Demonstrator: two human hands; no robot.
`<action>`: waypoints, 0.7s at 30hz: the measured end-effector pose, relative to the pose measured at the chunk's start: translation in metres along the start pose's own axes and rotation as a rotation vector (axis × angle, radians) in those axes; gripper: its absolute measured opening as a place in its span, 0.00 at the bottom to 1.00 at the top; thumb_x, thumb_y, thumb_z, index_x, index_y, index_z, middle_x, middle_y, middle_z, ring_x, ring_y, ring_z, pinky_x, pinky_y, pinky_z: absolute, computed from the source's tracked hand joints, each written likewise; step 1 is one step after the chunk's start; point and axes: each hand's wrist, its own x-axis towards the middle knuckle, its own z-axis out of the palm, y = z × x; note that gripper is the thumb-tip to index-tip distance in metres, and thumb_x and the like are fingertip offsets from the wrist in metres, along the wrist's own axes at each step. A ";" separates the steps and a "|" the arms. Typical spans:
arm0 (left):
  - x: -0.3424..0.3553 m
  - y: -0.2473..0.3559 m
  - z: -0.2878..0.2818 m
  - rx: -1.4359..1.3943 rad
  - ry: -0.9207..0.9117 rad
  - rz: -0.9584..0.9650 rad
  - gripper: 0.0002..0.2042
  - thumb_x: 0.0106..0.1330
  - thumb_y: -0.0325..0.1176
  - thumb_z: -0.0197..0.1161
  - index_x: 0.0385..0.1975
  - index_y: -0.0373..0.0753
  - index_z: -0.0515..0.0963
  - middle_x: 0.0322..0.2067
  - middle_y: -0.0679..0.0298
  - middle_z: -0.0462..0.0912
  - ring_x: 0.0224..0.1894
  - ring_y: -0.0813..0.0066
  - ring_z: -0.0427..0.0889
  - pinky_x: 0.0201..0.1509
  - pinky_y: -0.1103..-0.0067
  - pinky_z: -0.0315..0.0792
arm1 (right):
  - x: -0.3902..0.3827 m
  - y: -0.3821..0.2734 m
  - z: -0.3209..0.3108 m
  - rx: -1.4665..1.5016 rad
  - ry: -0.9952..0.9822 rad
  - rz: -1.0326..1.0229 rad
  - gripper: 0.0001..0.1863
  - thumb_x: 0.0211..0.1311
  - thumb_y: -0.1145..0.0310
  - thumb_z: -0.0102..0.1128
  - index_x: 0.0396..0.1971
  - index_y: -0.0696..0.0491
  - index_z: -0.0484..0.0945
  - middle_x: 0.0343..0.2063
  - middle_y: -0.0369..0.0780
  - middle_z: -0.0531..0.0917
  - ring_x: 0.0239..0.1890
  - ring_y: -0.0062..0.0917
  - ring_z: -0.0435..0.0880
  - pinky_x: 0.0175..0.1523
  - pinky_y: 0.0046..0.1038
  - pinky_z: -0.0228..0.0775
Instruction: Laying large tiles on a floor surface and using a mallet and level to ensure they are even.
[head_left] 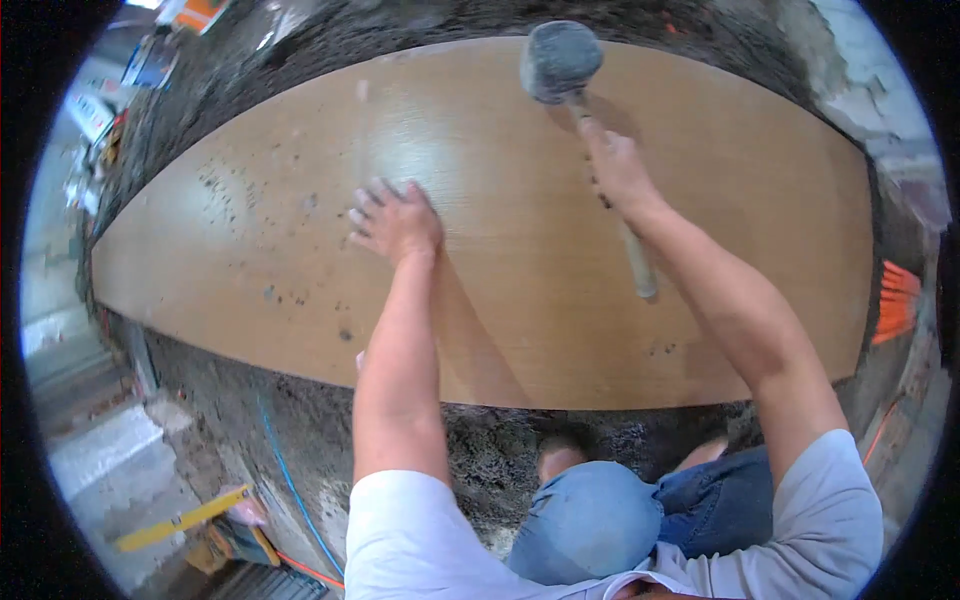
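A large wood-grain board (540, 310) lies on dark, rough mortar in front of my knees. My left hand (400, 222) rests on it, fingers spread, with nothing in it. In my right hand (618, 165) is a rubber mallet (563, 62), gripped around its handle partway up. The grey head points toward the board's far edge, and the handle's free end (640, 268) sticks out below my fist. Whether the head touches the board I cannot tell. Dark crumbs (225, 195) are scattered over the board's left half.
Dark mortar (500, 455) surrounds the board. Orange bristles, apparently a brush (897, 300), stand by its right end. At lower left are a yellow level (185, 518) and a blue cord (285, 470). Several packages (150, 60) sit at upper left; a pale broken wall (870, 70) rises at upper right.
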 end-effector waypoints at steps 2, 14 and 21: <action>-0.006 0.012 0.002 0.056 -0.002 0.001 0.28 0.64 0.55 0.43 0.62 0.49 0.60 0.65 0.59 0.55 0.67 0.51 0.49 0.65 0.51 0.45 | 0.009 0.008 -0.013 -0.123 -0.030 0.229 0.28 0.63 0.42 0.44 0.19 0.54 0.69 0.13 0.34 0.69 0.12 0.20 0.67 0.17 0.25 0.60; -0.004 -0.001 0.002 0.095 0.026 0.014 0.29 0.66 0.58 0.38 0.63 0.49 0.58 0.65 0.59 0.54 0.67 0.56 0.50 0.65 0.53 0.45 | -0.040 0.029 -0.114 0.021 0.209 0.333 0.37 0.62 0.41 0.40 0.21 0.66 0.76 0.19 0.50 0.79 0.22 0.39 0.81 0.29 0.37 0.72; -0.004 0.023 0.043 0.256 0.225 0.322 0.26 0.68 0.50 0.41 0.59 0.41 0.63 0.63 0.55 0.59 0.66 0.56 0.54 0.66 0.58 0.47 | -0.053 0.052 -0.191 0.343 0.113 0.465 0.23 0.64 0.46 0.42 0.26 0.54 0.68 0.17 0.35 0.70 0.14 0.19 0.67 0.17 0.26 0.60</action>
